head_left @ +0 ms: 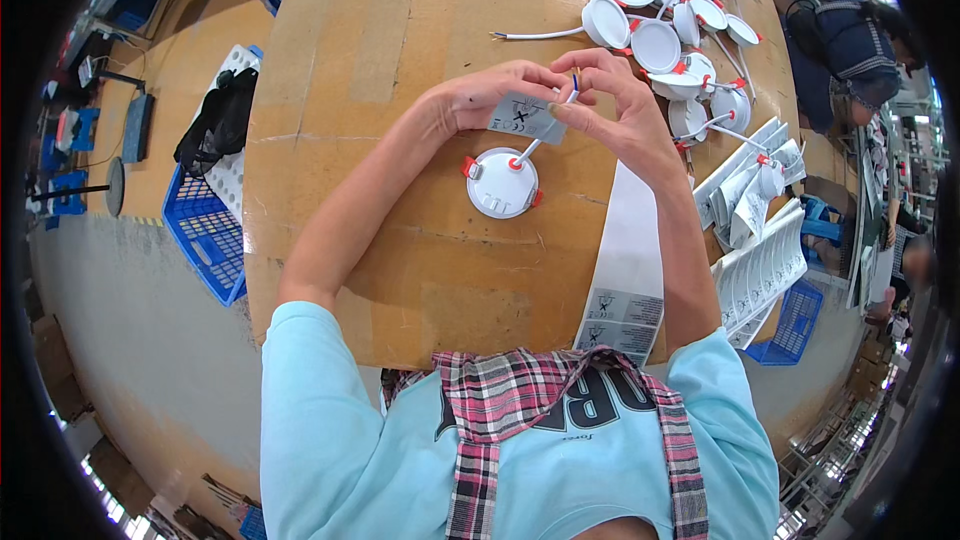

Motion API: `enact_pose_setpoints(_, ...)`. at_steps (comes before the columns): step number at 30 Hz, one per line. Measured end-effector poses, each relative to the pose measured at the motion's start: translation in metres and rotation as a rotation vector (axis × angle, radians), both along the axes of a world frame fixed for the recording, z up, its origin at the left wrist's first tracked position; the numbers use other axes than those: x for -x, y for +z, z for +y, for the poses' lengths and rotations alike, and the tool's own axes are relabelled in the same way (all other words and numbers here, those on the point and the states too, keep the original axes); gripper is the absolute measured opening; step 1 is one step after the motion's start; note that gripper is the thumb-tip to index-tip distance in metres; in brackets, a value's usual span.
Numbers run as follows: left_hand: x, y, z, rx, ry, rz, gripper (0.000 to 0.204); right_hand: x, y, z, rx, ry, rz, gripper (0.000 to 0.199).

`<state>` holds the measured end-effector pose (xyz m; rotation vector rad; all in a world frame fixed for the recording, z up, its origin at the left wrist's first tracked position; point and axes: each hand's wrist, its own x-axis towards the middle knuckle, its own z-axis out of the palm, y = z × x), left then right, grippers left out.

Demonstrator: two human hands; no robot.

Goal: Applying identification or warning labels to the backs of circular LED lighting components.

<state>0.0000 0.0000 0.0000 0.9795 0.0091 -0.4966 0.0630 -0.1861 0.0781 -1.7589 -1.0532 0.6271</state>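
A round white downlight (502, 192) with red-tipped spring clips lies face down on the table in front of me. Its white cable (530, 151) rises from a red grommet toward my hands. My left hand (492, 96) is closed on a small silver label (524, 120) with dark printing, held beside the cable. Opposite it, my right hand (628, 118) pinches the cable near its stripped end, where a blue wire shows. The right thumb meets the label's edge. Fingers partly hide where label and cable meet. Below my right hand lies a white backing strip (628, 230) with silver labels.
Several more downlights (655, 45) are heaped at the table's far right. Folded label strips (755, 265) hang over the right edge, near a blue basket (790, 325). Another blue basket (205, 240) stands left of the table (330, 50), with black cloth (220, 120) above it.
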Motion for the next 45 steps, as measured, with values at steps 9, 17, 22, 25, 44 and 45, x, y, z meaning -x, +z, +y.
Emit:
enact_pose_setpoints(9, 0.021, 0.015, 0.010, -0.087, 0.215, -0.063, 0.018, 0.006, -0.015, 0.000, -0.093, -0.150, -0.114, 0.022)
enact_pose_setpoints(17, 0.028, 0.011, 0.018, -0.297, 0.362, -0.071, 0.020, 0.013, -0.022, 0.008, -0.213, -0.212, 0.176, 0.013)
enact_pose_setpoints(22, 0.034, 0.024, 0.015, -0.282, 0.398, -0.089, 0.021, 0.013, -0.022, 0.004, -0.172, -0.259, 0.258, 0.014)
enact_pose_setpoints(25, 0.035, 0.026, 0.019, -0.272, 0.404, -0.077, 0.023, 0.014, -0.020, 0.006, -0.169, -0.265, 0.259, 0.014)
enact_pose_setpoints(44, 0.031, 0.034, 0.024, -0.285, 0.376, -0.038, 0.027, 0.008, -0.026, 0.010, -0.129, -0.325, 0.199, 0.017)
enact_pose_setpoints(45, 0.031, 0.034, 0.025, -0.284, 0.373, -0.040, 0.027, 0.007, -0.027, 0.010, -0.130, -0.328, 0.197, 0.017)
